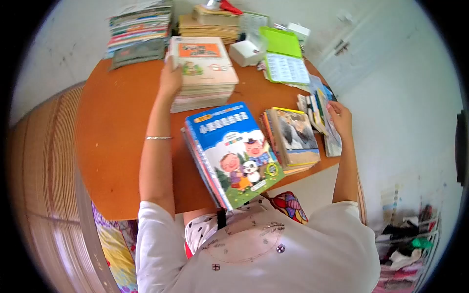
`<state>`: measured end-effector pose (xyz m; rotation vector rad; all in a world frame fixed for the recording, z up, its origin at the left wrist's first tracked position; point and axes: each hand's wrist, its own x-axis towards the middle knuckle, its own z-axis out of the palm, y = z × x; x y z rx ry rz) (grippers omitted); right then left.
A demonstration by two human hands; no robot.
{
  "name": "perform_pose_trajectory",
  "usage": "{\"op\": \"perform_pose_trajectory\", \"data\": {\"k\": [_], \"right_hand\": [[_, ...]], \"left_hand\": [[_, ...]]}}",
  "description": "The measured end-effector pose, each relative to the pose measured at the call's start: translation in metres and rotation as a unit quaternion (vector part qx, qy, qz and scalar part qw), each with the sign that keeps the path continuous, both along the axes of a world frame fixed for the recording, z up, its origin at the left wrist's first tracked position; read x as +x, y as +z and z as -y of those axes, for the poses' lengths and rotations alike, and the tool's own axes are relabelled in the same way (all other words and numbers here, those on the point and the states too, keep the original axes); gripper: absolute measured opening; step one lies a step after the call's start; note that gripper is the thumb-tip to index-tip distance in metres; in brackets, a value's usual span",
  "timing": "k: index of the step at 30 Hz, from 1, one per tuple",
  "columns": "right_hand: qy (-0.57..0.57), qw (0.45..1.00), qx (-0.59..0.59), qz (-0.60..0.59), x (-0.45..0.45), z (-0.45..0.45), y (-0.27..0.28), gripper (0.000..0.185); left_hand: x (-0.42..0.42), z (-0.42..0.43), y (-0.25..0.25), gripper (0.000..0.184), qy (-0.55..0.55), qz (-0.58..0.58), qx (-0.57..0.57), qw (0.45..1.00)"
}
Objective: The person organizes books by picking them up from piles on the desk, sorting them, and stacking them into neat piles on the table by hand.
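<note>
My left hand [171, 78] is against the left side of a tall stack of books [207, 73] with an orange title panel on the top cover. Its fingers curl round the stack's edge, partly hidden. My right hand [340, 118] is closed at the edge of a thin book [330, 128] in a leaning group at the table's right side. Nearest my body lies a pile of picture books [234, 151], its blue and green top cover showing pigs and a panda. To its right is a smaller pile of books [295, 134] with a yellow-edged photo cover.
On the round brown table [117, 146], a stack of magazines [139, 31] stands at the back left. Behind the tall stack are yellowed books [207, 29]. A white box [246, 52] and an open green case [283, 53] sit at the back right. A rack [410, 249] stands lower right.
</note>
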<state>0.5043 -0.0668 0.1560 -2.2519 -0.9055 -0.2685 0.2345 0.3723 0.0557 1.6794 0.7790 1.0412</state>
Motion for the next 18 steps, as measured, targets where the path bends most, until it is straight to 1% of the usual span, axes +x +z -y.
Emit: {"op": "perform_pose_trajectory", "data": {"k": [1, 3, 4, 5, 6, 7, 8, 9, 10, 11, 12, 13, 15, 16, 17, 18], "right_hand": [[-0.013, 1.0, 0.006, 0.001, 0.01, 0.024, -0.01, 0.039], [-0.069, 0.993, -0.089, 0.019, 0.013, 0.056, -0.031, 0.047], [-0.1, 0.987, -0.112, 0.048, -0.01, 0.054, -0.031, 0.05], [-0.101, 0.988, -0.107, 0.045, -0.012, 0.056, -0.042, 0.05], [-0.063, 0.983, -0.114, 0.131, -0.009, 0.059, -0.057, 0.05], [-0.025, 0.969, -0.121, 0.216, -0.008, 0.059, -0.067, 0.05], [-0.049, 0.952, -0.119, 0.278, -0.011, 0.055, -0.07, 0.044], [-0.05, 0.953, -0.115, 0.275, -0.01, 0.056, -0.069, 0.044], [-0.057, 0.978, -0.108, 0.169, -0.007, 0.058, -0.064, 0.039], [-0.062, 0.991, -0.1, 0.061, -0.002, 0.061, -0.058, 0.035], [-0.035, 0.981, -0.166, 0.096, 0.01, 0.07, -0.049, 0.03], [-0.035, 0.981, -0.164, 0.096, 0.021, 0.077, -0.043, 0.03], [-0.091, 0.98, -0.035, 0.175, 0.041, 0.081, -0.034, 0.028], [-0.084, 0.98, -0.034, 0.178, 0.026, 0.07, -0.019, 0.028], [-0.112, 0.982, 0.018, 0.151, -0.008, 0.049, 0.004, 0.028], [-0.138, 0.981, 0.068, 0.122, -0.033, 0.031, 0.02, 0.027]], "left_hand": [[0.01, -0.017, -0.022, 0.052, -0.028, 0.089, -0.028, 0.995], [0.003, -0.013, -0.006, 0.058, -0.005, 0.059, -0.05, 0.997], [-0.002, -0.007, 0.004, 0.058, -0.007, 0.056, -0.046, 0.997], [-0.006, 0.0, 0.015, 0.061, 0.035, 0.062, -0.035, 0.997], [-0.011, 0.007, 0.027, 0.064, 0.076, 0.069, -0.024, 0.994], [-0.019, 0.017, 0.043, 0.064, 0.074, 0.068, -0.019, 0.995], [-0.029, 0.027, 0.059, 0.065, 0.053, 0.099, -0.033, 0.993], [-0.034, 0.032, 0.068, 0.065, 0.034, 0.129, -0.047, 0.99], [-0.031, 0.02, 0.063, 0.062, 0.002, 0.179, -0.044, 0.983], [-0.036, 0.018, 0.063, 0.062, 0.002, 0.177, -0.041, 0.983], [-0.048, 0.028, 0.079, 0.06, -0.025, 0.181, -0.041, 0.982], [-0.055, 0.033, 0.087, 0.059, -0.052, 0.187, -0.043, 0.98], [-0.059, 0.032, 0.093, 0.056, -0.058, 0.198, -0.047, 0.977], [-0.064, 0.038, 0.1, 0.054, -0.081, 0.198, -0.047, 0.976], [-0.069, 0.042, 0.104, 0.053, -0.102, 0.196, -0.045, 0.974], [-0.07, 0.043, 0.104, 0.053, -0.093, 0.196, -0.044, 0.975]]}}
